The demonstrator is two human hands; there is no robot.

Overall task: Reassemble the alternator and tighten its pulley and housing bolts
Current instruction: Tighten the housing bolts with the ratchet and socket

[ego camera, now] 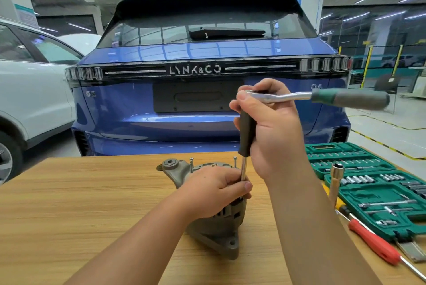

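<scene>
The alternator (214, 220) — grey cast metal with slotted vents — stands on end on the wooden table, at about 6 o'clock from the frame's centre. One mounting ear (171, 166) juts toward 10 o'clock, another (231, 243) toward 5 o'clock. Two housing bolts (191, 163) stand upright, proud of the top face. A black-handled driver (246, 134) — steel shank vertical — meets the housing's 3 o'clock edge, a ratchet (299, 96) lying across its top.
</scene>
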